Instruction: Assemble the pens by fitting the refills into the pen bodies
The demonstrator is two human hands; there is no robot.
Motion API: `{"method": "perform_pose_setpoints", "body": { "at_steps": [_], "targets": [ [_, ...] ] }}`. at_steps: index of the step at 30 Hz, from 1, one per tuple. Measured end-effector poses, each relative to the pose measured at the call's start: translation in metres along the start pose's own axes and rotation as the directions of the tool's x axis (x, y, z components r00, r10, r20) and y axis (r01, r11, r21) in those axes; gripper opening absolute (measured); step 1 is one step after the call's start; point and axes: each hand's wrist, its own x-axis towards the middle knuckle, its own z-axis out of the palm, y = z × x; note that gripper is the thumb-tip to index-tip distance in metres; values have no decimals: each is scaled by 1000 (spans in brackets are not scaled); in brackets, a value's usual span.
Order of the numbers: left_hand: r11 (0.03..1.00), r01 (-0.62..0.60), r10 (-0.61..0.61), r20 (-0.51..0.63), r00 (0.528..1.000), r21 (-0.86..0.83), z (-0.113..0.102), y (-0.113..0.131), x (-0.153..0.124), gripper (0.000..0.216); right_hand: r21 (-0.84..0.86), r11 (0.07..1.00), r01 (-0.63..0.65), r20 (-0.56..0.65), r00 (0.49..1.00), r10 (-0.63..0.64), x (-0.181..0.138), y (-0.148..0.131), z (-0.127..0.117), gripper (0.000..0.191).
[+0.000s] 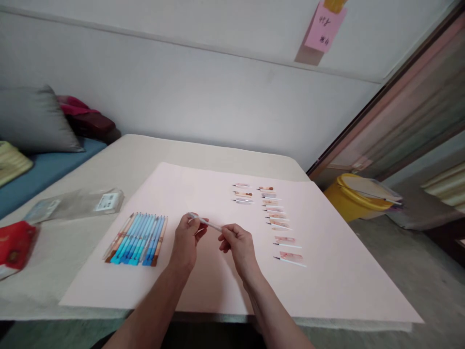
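Above the middle of the pale sheet, a slim whitish pen (210,224) lies slantwise between my two hands. My left hand (187,237) is closed round its left part, with the thumb on top. At its right end, my right hand (236,241) pinches it between thumb and fingers. Left of my hands lies a close row of pens (138,240), mostly blue with some brown and clear ones. To the right are dark-tipped refills (290,262) beside pinkish clear barrels (290,256), spread in two columns.
The pale sheet (348,271) covers much of the table (214,150). A clear plastic package (78,203) and a red packet (16,245) lie at the left. A yellow bucket (348,203) stands on the floor beyond the right edge. A wall (203,92) rises behind the table.
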Motion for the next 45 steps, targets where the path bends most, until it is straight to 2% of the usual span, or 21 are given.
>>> {"method": "perform_pose_setpoints", "body": {
  "at_steps": [3, 15, 19, 24, 29, 30, 32, 34, 36, 39, 42, 45],
  "targets": [
    [1000, -7, 7, -8, 1000, -9, -1, 1, 1, 19, -50, 998, 42, 23, 999, -41, 0, -3, 1, 15],
    [1000, -3, 3, 19, 1000, 4, -1, 0, 0, 23, 88, 996, -17, 60, 998, 11, 2, 9, -1, 20],
    [1000, 18, -18, 13, 1000, -9, -2, 0, 2, 23, 17, 1000, -8, 69, 998, 7, 2, 11, 0, 25],
    [1000, 12, -12, 9, 1000, 3, -3, 2, 3, 22, -142, 987, 74, 53, 996, -67, 1, 16, 4, 35],
    [1000, -10, 8, 76, 997, 19, -3, 4, 2, 22, -74, 996, -58, 109, 992, 66, 1, 18, 4, 37],
    [1000, -12, 10, 74, 997, 20, -3, 4, 2, 22, -97, 994, -39, 96, 994, 48, 0, 17, 5, 37],
    [1000, -3, 2, 47, 999, 15, -3, 5, 2, 23, -219, 973, 75, 51, 997, -65, -1, 15, 5, 31],
    [1000, 18, -18, 19, 1000, -1, -3, 6, 1, 24, -398, 896, 199, 32, 979, -203, -3, 14, 6, 21],
    [999, 37, -36, 11, 999, -23, -3, 8, 1, 24, -542, 793, 279, 63, 954, -292, -6, 14, 6, 17],
    [995, 73, -71, 39, 997, -61, -4, 9, 0, 23, -612, 726, 315, 100, 941, -324, -8, 15, 5, 15],
    [991, 104, -97, 83, 992, -88, -3, 10, -1, 22, -622, 726, 294, 80, 946, -315, -7, 14, 2, 27],
    [991, 102, -96, 73, 993, -89, -2, 10, -2, 21, -627, 728, 275, 65, 951, -303, -6, 12, 2, 28]
  ]
}}
